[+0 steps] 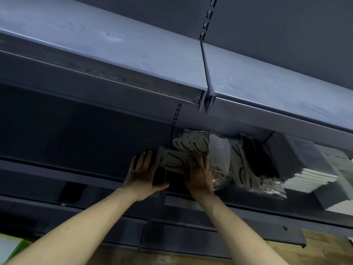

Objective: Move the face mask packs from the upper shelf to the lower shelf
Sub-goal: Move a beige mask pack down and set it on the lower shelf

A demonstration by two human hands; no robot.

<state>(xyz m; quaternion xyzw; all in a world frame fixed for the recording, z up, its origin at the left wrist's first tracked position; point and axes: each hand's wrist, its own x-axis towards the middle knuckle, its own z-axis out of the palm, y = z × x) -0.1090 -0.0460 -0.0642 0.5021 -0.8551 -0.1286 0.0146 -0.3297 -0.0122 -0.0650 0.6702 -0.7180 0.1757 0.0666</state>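
Several face mask packs in clear plastic lie on a dark shelf under a grey upper shelf. One beige pack with black ear loops sits between my hands. My left hand is flat with spread fingers and touches the pack's left end. My right hand lies over its right end with fingers stretched out; its thumb is hidden. Behind it lie another beige pack, a white pack, and further beige and black packs leaning to the right.
A stack of white-edged flat boxes stands right of the packs. A dark item lies on the shelf to the left. More dark shelf edges run below, over a wooden floor. A slotted upright divides the bays.
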